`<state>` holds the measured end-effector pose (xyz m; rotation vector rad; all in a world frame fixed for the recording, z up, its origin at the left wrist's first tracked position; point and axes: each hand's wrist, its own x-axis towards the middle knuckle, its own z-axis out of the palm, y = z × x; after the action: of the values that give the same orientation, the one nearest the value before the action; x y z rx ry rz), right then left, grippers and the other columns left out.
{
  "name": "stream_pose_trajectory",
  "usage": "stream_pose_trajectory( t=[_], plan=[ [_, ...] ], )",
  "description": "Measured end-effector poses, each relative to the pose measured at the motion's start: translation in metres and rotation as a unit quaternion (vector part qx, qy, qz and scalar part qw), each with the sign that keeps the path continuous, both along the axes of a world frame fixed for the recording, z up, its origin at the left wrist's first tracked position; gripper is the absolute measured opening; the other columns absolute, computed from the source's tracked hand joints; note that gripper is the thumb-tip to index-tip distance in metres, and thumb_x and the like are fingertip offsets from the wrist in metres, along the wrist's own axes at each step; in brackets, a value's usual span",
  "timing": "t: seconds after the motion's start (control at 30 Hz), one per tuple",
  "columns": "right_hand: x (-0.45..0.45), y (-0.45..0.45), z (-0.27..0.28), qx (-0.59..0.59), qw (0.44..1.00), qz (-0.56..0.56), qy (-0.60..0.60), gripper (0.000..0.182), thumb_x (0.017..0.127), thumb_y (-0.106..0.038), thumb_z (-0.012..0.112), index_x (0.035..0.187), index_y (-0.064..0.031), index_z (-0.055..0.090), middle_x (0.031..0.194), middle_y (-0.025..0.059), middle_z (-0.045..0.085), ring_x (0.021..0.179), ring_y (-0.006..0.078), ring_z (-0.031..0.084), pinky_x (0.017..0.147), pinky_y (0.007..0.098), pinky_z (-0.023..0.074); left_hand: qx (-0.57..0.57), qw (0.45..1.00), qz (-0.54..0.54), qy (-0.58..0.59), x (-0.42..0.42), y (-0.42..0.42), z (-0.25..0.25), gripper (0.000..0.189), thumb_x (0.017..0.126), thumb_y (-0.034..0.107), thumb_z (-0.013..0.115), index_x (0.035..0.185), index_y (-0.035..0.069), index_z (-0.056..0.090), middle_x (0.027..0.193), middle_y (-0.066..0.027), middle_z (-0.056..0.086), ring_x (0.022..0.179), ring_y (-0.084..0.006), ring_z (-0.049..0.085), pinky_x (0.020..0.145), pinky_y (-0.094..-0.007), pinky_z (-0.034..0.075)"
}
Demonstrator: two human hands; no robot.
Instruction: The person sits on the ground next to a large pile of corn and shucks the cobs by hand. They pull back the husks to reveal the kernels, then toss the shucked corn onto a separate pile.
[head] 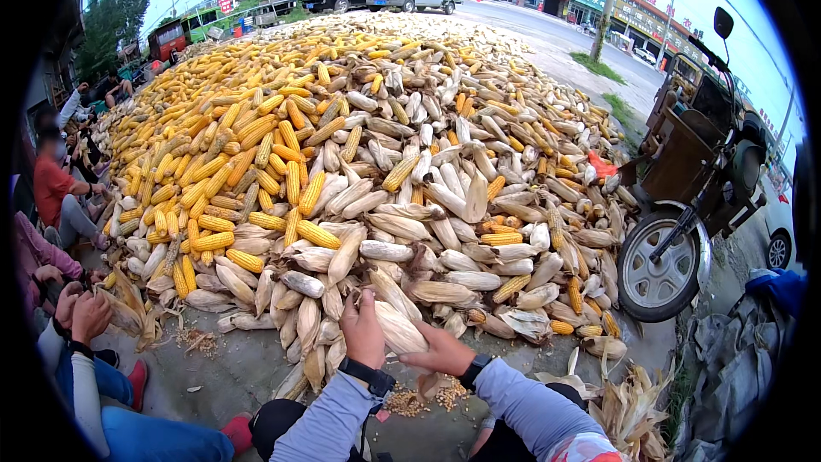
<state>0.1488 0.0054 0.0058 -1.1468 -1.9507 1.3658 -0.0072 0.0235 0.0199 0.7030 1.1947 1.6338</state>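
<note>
Between my two hands is one ear of corn in its pale dry husk (396, 328), held low in front of me. My left hand (363, 328) grips its left end, thumb up. Around its right end my right hand (441, 350) is closed, fingers underneath. The husk looks whole where it shows; its ends are partly covered by my fingers. Right beyond my hands rises a big heap of corn, with unhusked ears (442, 292) nearest and bare yellow cobs (211, 240) mostly to the left.
Loose kernels (410, 401) lie on the concrete below my hands. Stripped husks (632, 404) are piled at lower right, near a grey tarp (731, 353). A cargo tricycle (680, 205) stands at right. Close on my left, another person's hands (83, 314) hold a husk; more people sit beyond.
</note>
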Motion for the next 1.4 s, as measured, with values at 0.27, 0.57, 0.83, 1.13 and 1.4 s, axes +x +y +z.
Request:
stream_pose_trajectory(
  t=[0.27,0.57,0.83,1.13,1.4],
  plan=[
    [0.000,-0.003,-0.003,0.017,1.000,0.001,0.014,0.064,0.076,-0.039,0.071,0.120,0.0004,0.047,0.103,0.0201,0.062,0.095,0.0267,0.061,0.082,0.0337,0.0461,0.088,0.978,0.032,0.185,-0.003,0.002,-0.004,0.020,0.091,0.005,0.047,0.106,-0.003,0.056,0.096,-0.0087,0.061,0.089,-0.0139,0.057,0.079,-0.0262,0.046],
    [-0.006,0.003,-0.026,0.029,0.998,-0.051,0.010,0.060,0.075,-0.037,0.069,0.117,0.0014,0.049,0.101,0.0232,0.061,0.094,0.0312,0.061,0.080,0.0354,0.0468,0.155,0.859,0.017,0.488,0.004,-0.012,0.014,0.023,0.083,0.005,0.056,0.106,0.004,0.060,0.115,-0.0153,0.059,0.120,-0.0332,0.046,0.106,-0.0494,0.020],
    [-0.001,0.010,-0.061,0.040,0.990,-0.135,0.023,0.061,0.073,-0.032,0.072,0.118,-0.0001,0.046,0.102,0.0196,0.061,0.092,0.0270,0.062,0.080,0.0345,0.0473,0.042,0.968,-0.190,0.158,0.025,-0.025,0.006,0.018,0.092,0.015,0.048,0.090,-0.001,0.056,0.077,-0.0074,0.059,0.072,-0.0161,0.057,0.069,-0.0290,0.045],
    [-0.007,0.002,-0.025,-0.117,0.980,-0.038,0.154,0.070,0.074,-0.020,0.073,0.130,0.0018,0.037,0.119,0.0109,0.052,0.107,0.0163,0.050,0.092,0.0297,0.0406,-0.027,0.969,-0.111,-0.219,0.009,-0.013,0.013,0.029,0.097,0.028,0.042,0.083,0.003,0.044,0.062,-0.0011,0.041,0.057,-0.0123,0.041,0.062,-0.0294,0.045],
    [0.000,0.008,-0.033,-0.301,0.878,-0.132,0.348,0.048,0.097,-0.037,0.036,0.124,0.0016,0.045,0.117,0.0103,0.056,0.102,0.0180,0.055,0.089,0.0321,0.0432,-0.020,0.939,-0.091,-0.330,-0.001,-0.006,0.018,0.029,0.097,0.032,0.042,0.083,0.007,0.043,0.061,0.0021,0.035,0.056,-0.0126,0.038,0.068,-0.0365,0.048]
  ],
)
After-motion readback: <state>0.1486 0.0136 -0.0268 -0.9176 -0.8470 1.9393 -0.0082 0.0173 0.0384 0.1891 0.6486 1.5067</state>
